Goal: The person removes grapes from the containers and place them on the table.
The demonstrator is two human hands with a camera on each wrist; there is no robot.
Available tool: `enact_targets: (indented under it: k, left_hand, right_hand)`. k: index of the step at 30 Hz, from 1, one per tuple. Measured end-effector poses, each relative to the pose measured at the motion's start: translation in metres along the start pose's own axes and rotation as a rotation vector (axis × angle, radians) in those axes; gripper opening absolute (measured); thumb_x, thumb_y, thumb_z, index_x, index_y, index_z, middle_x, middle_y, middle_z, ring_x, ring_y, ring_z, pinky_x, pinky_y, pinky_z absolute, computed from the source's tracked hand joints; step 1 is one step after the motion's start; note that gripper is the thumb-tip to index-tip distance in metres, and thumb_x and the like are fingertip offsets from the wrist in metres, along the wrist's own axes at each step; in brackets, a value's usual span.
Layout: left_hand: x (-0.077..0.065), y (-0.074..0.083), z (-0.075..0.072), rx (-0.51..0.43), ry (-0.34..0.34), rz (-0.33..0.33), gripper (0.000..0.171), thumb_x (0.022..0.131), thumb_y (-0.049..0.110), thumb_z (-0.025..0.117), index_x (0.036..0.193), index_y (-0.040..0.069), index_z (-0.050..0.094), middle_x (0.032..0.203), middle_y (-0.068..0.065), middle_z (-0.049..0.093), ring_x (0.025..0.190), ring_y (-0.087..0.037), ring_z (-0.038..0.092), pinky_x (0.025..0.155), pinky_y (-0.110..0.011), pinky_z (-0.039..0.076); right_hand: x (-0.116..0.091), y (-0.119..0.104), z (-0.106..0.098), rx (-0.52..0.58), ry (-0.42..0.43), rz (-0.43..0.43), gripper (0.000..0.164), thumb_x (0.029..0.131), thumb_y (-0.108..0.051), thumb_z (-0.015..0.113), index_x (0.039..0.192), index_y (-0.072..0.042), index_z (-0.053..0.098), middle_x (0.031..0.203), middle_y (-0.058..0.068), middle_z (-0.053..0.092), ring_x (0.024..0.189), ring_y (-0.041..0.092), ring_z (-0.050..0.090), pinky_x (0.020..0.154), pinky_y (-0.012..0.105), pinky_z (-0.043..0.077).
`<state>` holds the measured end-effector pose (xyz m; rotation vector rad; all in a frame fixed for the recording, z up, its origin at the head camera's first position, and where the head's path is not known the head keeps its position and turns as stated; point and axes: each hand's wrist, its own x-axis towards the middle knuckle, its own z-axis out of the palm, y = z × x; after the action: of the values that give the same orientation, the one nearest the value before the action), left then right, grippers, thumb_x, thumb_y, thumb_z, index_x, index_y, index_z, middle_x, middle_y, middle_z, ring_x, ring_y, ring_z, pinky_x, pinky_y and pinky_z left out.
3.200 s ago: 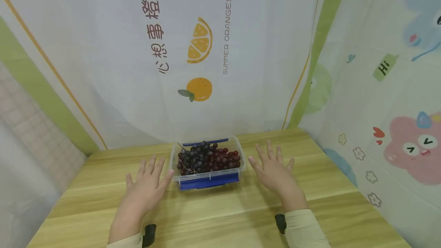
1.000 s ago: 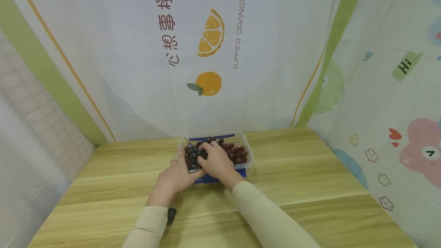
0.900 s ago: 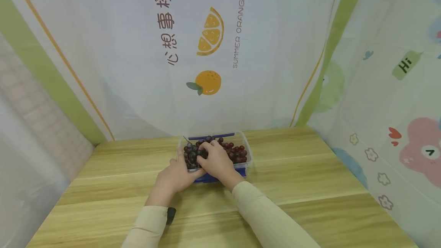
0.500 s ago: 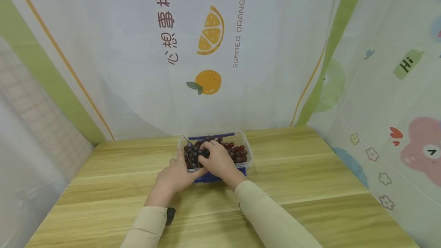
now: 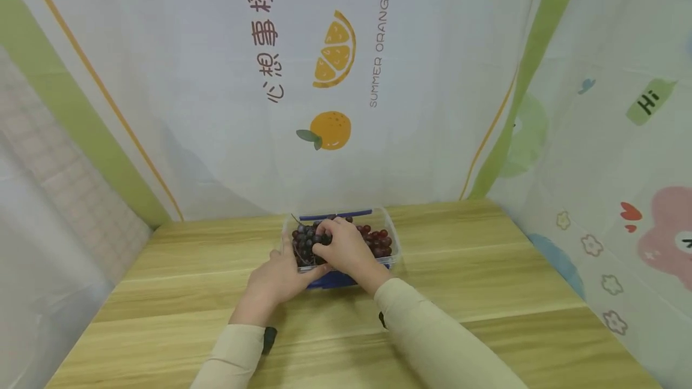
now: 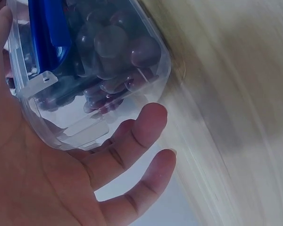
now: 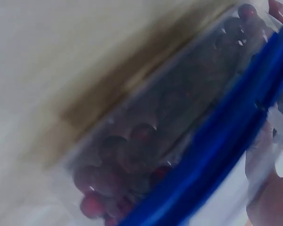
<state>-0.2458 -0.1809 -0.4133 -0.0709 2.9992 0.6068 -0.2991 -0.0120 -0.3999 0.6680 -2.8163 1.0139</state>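
Observation:
A clear plastic container (image 5: 396,244) with blue clips (image 5: 331,281) stands near the table's back edge, filled with dark grapes (image 5: 304,246) on the left and redder grapes (image 5: 382,244) on the right. My left hand (image 5: 277,276) holds its front left corner, thumb along the front and fingers round the left side. The left wrist view shows curled fingers (image 6: 148,123) beside the clear wall. Over the middle of the container, my right hand (image 5: 348,251) pinches dark grapes between thumb and fingers. The right wrist view is blurred and shows mainly the blue clip (image 7: 212,146) and grapes behind the wall.
The container rests on a wood-grain table (image 5: 205,269). A white curtain (image 5: 216,137) with printed oranges hangs directly behind it, and a patterned cloth (image 5: 589,155) covers the right side. Black straps (image 5: 269,338) show at the wrists.
Both hands, earlier spread flat on either side, have come to the container; the left took its corner and the right reached into the grapes. Lately the right hand has shifted slightly right.

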Motion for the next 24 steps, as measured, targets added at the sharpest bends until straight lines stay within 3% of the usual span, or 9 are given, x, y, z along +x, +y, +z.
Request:
enact_targets:
  k: [6,13,24]
  left_hand:
    - [0.000,-0.001,0.000,0.011,-0.018,-0.007,0.145,0.081,0.099,0.049,0.169,-0.003,-0.007,0.157,-0.049,0.036,0.102,-0.049,0.074,0.068,-0.054,0.058]
    - [0.001,0.001,-0.001,0.015,-0.052,-0.014,0.145,0.080,0.101,0.046,0.169,0.000,-0.009,0.161,-0.046,0.033,0.073,-0.032,0.072,0.055,-0.044,0.052]
    - [-0.003,0.002,-0.003,0.030,-0.037,-0.005,0.144,0.081,0.100,0.045,0.169,-0.003,-0.004,0.158,-0.047,0.037,0.078,-0.035,0.074,0.057,-0.045,0.054]
  right_hand:
    - [0.006,-0.008,-0.016,0.010,-0.002,-0.055,0.017,0.098,-0.026,0.073,0.113,-0.018,0.071,0.117,0.004,0.069,0.109,0.023,0.063,0.088,0.042,0.055]
    - [0.009,-0.018,-0.036,0.017,-0.024,-0.085,0.018,0.099,-0.026,0.072,0.115,-0.018,0.072,0.122,0.007,0.071,0.115,0.027,0.065,0.093,0.047,0.057]
    - [0.007,-0.028,-0.067,-0.076,-0.013,-0.167,0.020,0.098,-0.021,0.073,0.118,-0.016,0.073,0.121,0.008,0.069,0.109,0.025,0.065,0.089,0.042,0.057]
